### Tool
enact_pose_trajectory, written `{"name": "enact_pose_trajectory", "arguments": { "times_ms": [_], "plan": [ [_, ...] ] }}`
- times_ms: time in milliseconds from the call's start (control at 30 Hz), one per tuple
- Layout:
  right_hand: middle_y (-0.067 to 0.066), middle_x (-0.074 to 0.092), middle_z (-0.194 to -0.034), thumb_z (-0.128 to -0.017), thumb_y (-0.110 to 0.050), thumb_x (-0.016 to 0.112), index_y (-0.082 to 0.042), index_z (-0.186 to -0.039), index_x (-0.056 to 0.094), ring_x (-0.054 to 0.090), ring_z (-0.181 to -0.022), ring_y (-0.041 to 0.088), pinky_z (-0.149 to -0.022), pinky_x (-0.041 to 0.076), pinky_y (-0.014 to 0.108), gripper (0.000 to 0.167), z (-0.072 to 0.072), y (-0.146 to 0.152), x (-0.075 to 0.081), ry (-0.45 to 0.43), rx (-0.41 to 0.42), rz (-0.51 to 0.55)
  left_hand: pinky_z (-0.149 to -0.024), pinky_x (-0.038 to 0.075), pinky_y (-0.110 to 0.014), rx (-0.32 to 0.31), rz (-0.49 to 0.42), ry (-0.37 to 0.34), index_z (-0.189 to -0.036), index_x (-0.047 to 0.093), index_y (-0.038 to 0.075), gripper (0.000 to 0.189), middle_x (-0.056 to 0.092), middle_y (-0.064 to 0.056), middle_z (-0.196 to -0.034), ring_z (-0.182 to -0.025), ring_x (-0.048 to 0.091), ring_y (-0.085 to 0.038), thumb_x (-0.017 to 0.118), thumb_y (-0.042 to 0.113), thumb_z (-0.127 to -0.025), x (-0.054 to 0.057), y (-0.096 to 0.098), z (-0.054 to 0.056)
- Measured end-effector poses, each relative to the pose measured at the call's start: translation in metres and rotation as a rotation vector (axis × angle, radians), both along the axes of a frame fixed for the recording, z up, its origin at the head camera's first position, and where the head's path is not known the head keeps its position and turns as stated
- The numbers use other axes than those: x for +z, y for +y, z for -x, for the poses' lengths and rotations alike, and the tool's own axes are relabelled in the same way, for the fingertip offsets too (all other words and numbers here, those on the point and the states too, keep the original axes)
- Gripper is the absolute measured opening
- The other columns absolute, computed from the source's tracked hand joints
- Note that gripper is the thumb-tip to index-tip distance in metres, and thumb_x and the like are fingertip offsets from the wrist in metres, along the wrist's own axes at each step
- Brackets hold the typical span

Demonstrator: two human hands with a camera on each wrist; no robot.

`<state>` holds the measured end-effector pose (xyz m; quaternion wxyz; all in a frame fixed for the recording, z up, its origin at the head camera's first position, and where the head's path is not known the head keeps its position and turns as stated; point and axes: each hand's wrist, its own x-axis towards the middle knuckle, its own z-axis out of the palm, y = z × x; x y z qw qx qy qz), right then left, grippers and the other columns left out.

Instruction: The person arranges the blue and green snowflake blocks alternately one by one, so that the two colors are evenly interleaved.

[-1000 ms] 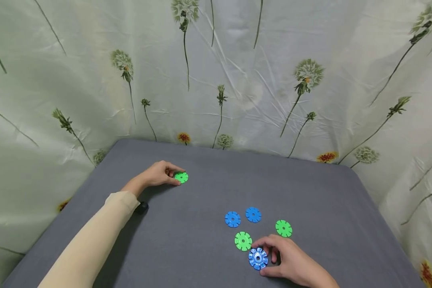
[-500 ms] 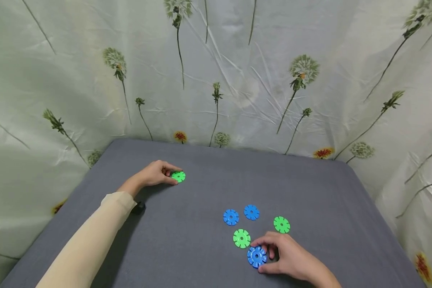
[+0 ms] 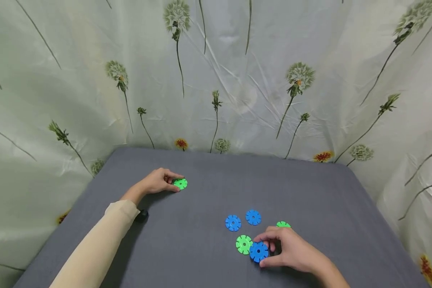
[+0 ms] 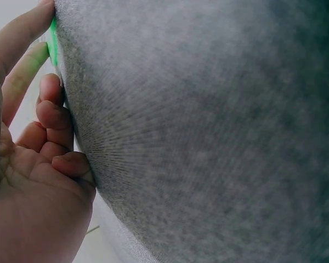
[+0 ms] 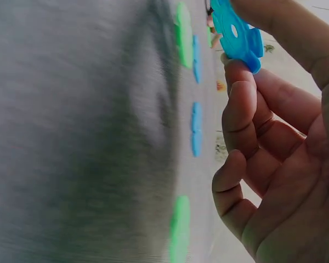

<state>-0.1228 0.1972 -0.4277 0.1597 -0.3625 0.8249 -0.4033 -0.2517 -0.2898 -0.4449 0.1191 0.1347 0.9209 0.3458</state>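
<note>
- Pinch grip, right hand (image 3: 291, 252): thumb and fingers at the rim of one raised blue disc (image 3: 258, 258), clear of the grey cloth (image 3: 201, 240).
- Pinch grip, left hand (image 3: 156, 181): thumb and forefinger at the edges of one far green disc (image 3: 184, 185), towards the far left of the grey cloth.
- One near green disc (image 3: 241, 247), flat, slightly overlapped by the raised blue disc in the head view.
- One flat blue disc (image 3: 233, 227); just right of it, a second blue disc (image 3: 253, 221).
- One half-hidden green disc (image 3: 283, 224), beyond the right hand.
- One floral curtain (image 3: 245, 80), behind.
</note>
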Motion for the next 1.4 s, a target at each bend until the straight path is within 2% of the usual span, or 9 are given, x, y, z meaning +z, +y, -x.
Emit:
{"name": "enact_pose_trajectory", "arguments": {
  "times_ms": [200,467,600,800,1167,1400],
  "plan": [
    [-0.01,0.063,-0.087,-0.086,-0.034,0.093,-0.017,-0.12,0.081,0.059,-0.081,0.003,-0.073,0.05,0.025,0.04,0.012,-0.003,0.012,0.061,-0.01,0.016,-0.064,0.035,-0.026,-0.001,-0.012,0.001,-0.141,0.074,0.014,0.053,0.059,0.0,-0.079,-0.07,0.043,-0.014,0.089,0.027,-0.091,-0.002,0.001,0.0],
    [-0.012,0.063,-0.087,-0.085,-0.038,0.093,-0.019,-0.122,0.081,0.059,-0.082,0.005,-0.076,0.048,0.027,0.043,0.035,-0.014,0.023,0.099,-0.055,-0.022,-0.065,0.036,-0.025,0.002,-0.009,-0.013,-0.142,0.073,0.015,0.054,0.059,0.002,-0.078,-0.069,0.043,-0.012,0.088,0.028,-0.091,-0.002,0.003,-0.002],
    [-0.01,0.064,-0.087,-0.085,-0.037,0.093,-0.021,-0.122,0.081,0.059,-0.083,0.007,-0.075,0.047,0.029,0.043,0.05,-0.025,0.027,0.131,-0.08,-0.034,-0.065,0.037,-0.026,0.012,-0.01,-0.023,-0.142,0.073,0.016,0.055,0.059,0.0,-0.081,-0.07,0.043,-0.014,0.089,0.028,-0.091,-0.001,0.001,-0.003],
    [-0.009,0.065,-0.091,-0.086,-0.032,0.093,-0.016,-0.126,0.08,0.06,-0.084,0.009,-0.078,0.051,0.029,0.044,0.075,-0.044,0.034,0.148,-0.094,-0.042,-0.064,0.037,-0.026,0.013,-0.005,-0.011,-0.143,0.072,0.016,0.056,0.061,-0.001,-0.083,-0.07,0.044,-0.015,0.089,0.029,-0.091,0.0,0.001,-0.001],
    [-0.003,0.066,-0.093,-0.087,-0.03,0.093,-0.013,-0.128,0.08,0.062,-0.086,0.012,-0.08,0.051,0.029,0.046,0.118,-0.084,0.033,0.161,-0.121,-0.075,-0.066,0.038,-0.027,0.03,0.009,-0.025,-0.143,0.072,0.016,0.058,0.061,-0.001,-0.085,-0.074,0.045,-0.017,0.089,0.03,-0.09,0.005,0.001,0.0],
    [-0.002,0.068,-0.097,-0.087,-0.03,0.092,-0.012,-0.128,0.079,0.063,-0.087,0.01,-0.083,0.053,0.029,0.046,0.138,-0.11,0.029,0.126,-0.138,-0.106,-0.065,0.037,-0.025,0.032,0.021,-0.029,-0.143,0.072,0.017,0.057,0.06,0.0,-0.086,-0.074,0.044,-0.014,0.09,0.03,-0.09,0.003,0.004,0.002]
  ]
}}
